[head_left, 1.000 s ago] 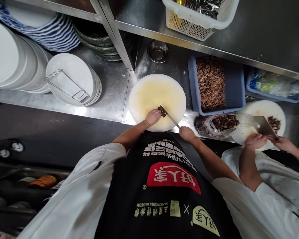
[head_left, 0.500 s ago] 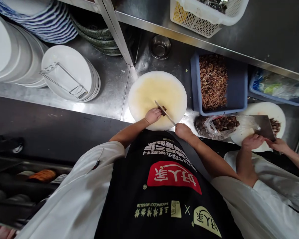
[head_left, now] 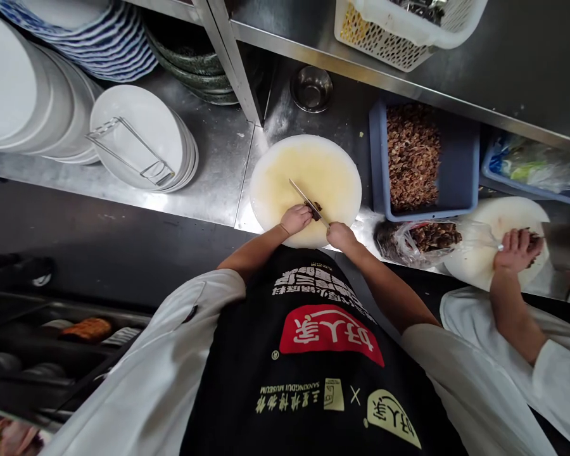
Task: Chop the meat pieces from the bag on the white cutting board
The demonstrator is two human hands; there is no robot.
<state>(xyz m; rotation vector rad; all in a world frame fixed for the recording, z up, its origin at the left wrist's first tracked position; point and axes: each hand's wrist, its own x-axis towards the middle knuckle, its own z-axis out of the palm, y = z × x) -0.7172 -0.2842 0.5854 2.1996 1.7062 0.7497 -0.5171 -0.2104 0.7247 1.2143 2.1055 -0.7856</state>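
Note:
A round white cutting board (head_left: 285,158), yellowish in the middle, lies on the steel counter in front of me. On it sits a small dark brown piece of food (head_left: 317,208), perhaps meat; its exact kind is too small to tell. My left hand (head_left: 297,219) closes its fingers on the left side of that piece. Wrapped around the handle of a kitchen knife (head_left: 300,191), my right hand (head_left: 342,236) is at the board's near right edge. The blade slants across the board, edge-on to me, and crosses the dark piece just beside my left fingertips.
A blue bin (head_left: 460,171) of chopped brown food stands right of the board, beside a plastic bag (head_left: 432,237) of dark pieces. Further right, a co-worker's hand (head_left: 513,251) presses food on another board (head_left: 475,218). White plates (head_left: 137,126) are stacked left; a metal bowl (head_left: 312,90) sits behind.
My right hand has moved left and forward, sliding the knife further across the board. My left hand stays at the piece. The co-worker's cleaver has swung right, away from their board.

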